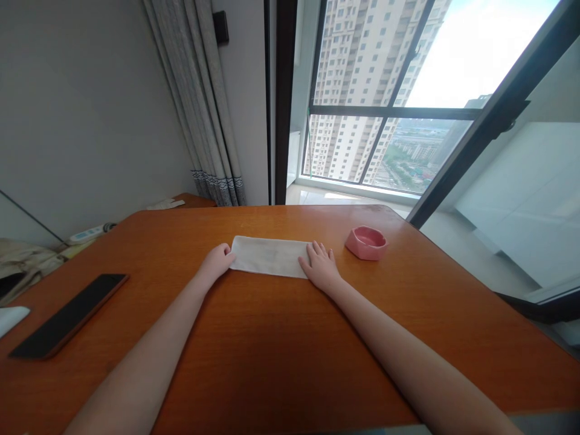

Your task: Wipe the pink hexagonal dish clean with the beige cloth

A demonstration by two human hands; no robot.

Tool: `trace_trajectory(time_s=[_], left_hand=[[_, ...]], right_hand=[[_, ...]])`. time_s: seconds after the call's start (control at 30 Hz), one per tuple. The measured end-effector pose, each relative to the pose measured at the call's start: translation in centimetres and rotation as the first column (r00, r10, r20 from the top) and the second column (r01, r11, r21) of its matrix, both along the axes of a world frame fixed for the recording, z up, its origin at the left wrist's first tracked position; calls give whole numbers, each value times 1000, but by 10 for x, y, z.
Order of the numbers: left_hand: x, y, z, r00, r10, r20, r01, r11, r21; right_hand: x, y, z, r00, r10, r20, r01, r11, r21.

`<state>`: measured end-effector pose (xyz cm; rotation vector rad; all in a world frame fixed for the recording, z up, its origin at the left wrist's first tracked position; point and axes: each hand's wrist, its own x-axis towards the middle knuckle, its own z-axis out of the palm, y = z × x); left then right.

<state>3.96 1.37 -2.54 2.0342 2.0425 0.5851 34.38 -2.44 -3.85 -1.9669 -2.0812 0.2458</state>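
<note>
A white folded cloth (270, 256) lies flat as a long strip on the wooden table (272, 350). At its left end, my left hand (217, 262) has its fingers curled closed on the cloth's edge. My right hand (321, 266) rests palm down on the right end, with the fingers spread over the fabric. Just beyond my right hand stands a pink angular bowl (367, 243), apart from both the hand and the cloth.
A long dark flat slab (70, 315) lies on the table's left side, with a white object (12, 319) at the left edge. Behind the table are a grey curtain (203, 109) and a large window (362, 115). A power strip (88, 234) sits beyond the left edge.
</note>
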Motion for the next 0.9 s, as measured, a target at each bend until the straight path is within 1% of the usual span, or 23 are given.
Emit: trace_trajectory(time_s=[0.07,0.13,0.2,0.23,0.27,0.3,0.33,0.37,0.4,0.43,0.47,0.5,0.57,0.63,0.73,0.8,0.83,0.87,0.9], left_hand=[[-5,-1,5,993,91,76,-99,988,122],[-4,-5,12,968,138,210,-196,936,292],[8,-13,19,942,89,324,-230,874,428],[19,-19,21,936,36,351,-208,859,467],[32,-24,22,934,-29,356,-157,861,484],[48,-30,22,934,-107,341,-74,875,478],[64,-35,21,934,-197,298,48,895,443],[80,-40,19,925,-290,246,177,901,395],[95,-44,15,906,-380,186,302,888,346],[107,-48,11,882,-453,129,400,865,301],[117,-50,7,861,-501,81,466,844,267],[123,-51,3,847,-530,43,506,828,242],[129,-52,-3,840,-542,-3,529,819,223],[128,-53,-6,846,-532,-27,525,824,215],[124,-57,-2,844,-533,-62,534,824,190],[120,-59,4,846,-530,-63,531,824,197],[117,-59,8,851,-523,-47,520,828,211],[113,-59,11,862,-506,-18,496,837,232],[109,-57,14,878,-479,21,458,851,259]], right_hand=[[0,-2,2,995,85,-43,-85,996,13],[-2,-4,3,981,183,-67,-182,983,27],[-6,-6,4,967,245,-73,-242,969,44],[-9,-7,3,965,253,-75,-250,967,50],[-12,-7,3,965,253,-76,-249,967,55],[-14,-8,3,964,253,-76,-249,967,59],[-16,-8,3,964,254,-76,-250,966,64],[-18,-9,3,963,258,-75,-253,965,69],[-18,-9,3,962,263,-75,-258,963,73],[-18,-9,4,960,269,-75,-263,962,76],[-18,-9,4,959,273,-76,-267,960,78],[-18,-9,4,958,276,-78,-270,959,80],[-17,-9,4,955,283,-86,-276,957,84],[-17,-8,2,952,291,-98,-283,955,88],[-16,-6,0,949,274,-155,-259,959,112],[-14,-5,2,941,233,-246,-189,963,190],[-12,-6,4,929,229,-291,-159,956,246],[-10,-7,8,914,248,-319,-151,942,300],[-9,-9,12,900,292,-322,-176,922,344]])
